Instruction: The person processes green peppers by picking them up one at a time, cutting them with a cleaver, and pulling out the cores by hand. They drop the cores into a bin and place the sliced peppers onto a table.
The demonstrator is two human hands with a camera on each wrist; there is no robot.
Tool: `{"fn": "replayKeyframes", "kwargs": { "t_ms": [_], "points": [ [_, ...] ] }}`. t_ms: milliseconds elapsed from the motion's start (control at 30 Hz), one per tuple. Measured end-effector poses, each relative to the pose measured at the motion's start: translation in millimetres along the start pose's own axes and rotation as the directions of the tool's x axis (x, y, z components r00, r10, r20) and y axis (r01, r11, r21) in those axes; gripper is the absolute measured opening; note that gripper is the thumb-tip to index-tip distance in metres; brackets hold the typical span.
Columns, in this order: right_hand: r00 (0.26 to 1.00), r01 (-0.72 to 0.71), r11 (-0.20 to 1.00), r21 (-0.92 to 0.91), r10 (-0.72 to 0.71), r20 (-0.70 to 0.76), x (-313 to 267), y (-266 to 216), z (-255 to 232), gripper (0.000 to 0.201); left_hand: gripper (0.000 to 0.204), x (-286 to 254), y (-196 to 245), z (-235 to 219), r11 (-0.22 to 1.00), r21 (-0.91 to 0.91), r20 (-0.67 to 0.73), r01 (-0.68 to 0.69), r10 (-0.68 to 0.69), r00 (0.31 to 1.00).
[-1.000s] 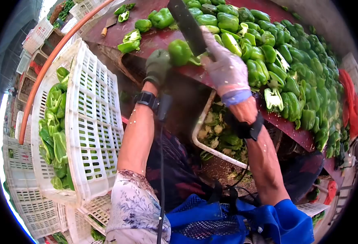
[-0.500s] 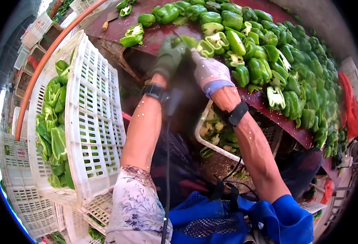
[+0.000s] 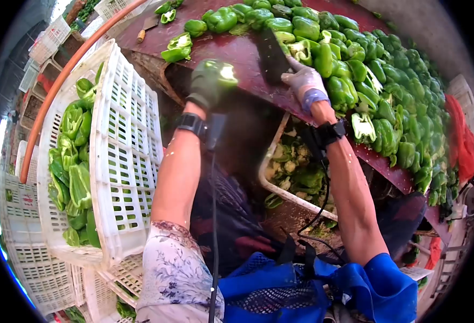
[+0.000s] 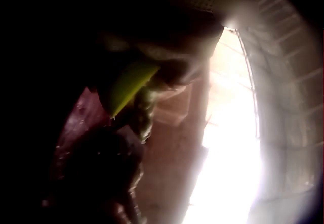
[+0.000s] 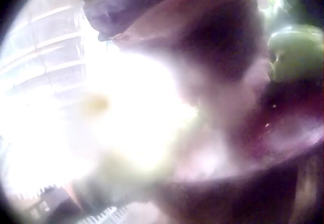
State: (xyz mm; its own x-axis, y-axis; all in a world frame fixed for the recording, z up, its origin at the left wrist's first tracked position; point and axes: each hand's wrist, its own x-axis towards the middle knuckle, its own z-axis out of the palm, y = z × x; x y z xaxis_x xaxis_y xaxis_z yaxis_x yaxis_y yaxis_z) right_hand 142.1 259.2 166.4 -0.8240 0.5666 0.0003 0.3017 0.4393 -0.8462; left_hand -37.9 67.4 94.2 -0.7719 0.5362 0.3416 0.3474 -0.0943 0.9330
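In the head view, my left hand (image 3: 204,86), in a dark green glove, holds a cut green bell pepper (image 3: 226,74) with its pale inside facing right, just off the front edge of the red table (image 3: 223,51). A bright green pepper edge (image 4: 132,88) shows by that hand in the dark left wrist view. My right hand (image 3: 307,83), in a thin pale glove, grips a knife with a broad dark blade (image 3: 272,56), which lies low over the table beside the pepper pile (image 3: 388,91). Glare hides most of the right wrist view.
A tilted white crate (image 3: 126,145) of cut peppers stands at left. Below the table edge sits a pale-rimmed bin (image 3: 296,203) of pepper cores. Farther back on the table lie a wooden-handled blade (image 3: 141,35) and a cut pepper (image 3: 176,48). An orange pipe (image 3: 59,81) crosses the left side.
A second ago the left hand held a seemingly whole pepper. The hands came together at it, then parted: the left moved left with a cut pepper, the right moved right with the knife.
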Motion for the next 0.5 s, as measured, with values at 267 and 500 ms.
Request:
{"fn": "replayKeyframes", "kwargs": {
  "t_ms": [267,500],
  "points": [
    [0.976,0.043,0.951,0.307,0.025,-0.215,-56.1,-23.1,-48.0,0.057,0.036,-3.4,49.4,10.6,0.582,-0.797,0.136,0.160,-0.086,0.987],
    [0.938,0.230,0.864,0.447,-0.074,-0.339,-100.7,-18.5,-106.4,0.018,0.041,-7.5,94.6,77.4,0.877,-0.447,0.093,-0.173,0.239,0.967]
  ]
}}
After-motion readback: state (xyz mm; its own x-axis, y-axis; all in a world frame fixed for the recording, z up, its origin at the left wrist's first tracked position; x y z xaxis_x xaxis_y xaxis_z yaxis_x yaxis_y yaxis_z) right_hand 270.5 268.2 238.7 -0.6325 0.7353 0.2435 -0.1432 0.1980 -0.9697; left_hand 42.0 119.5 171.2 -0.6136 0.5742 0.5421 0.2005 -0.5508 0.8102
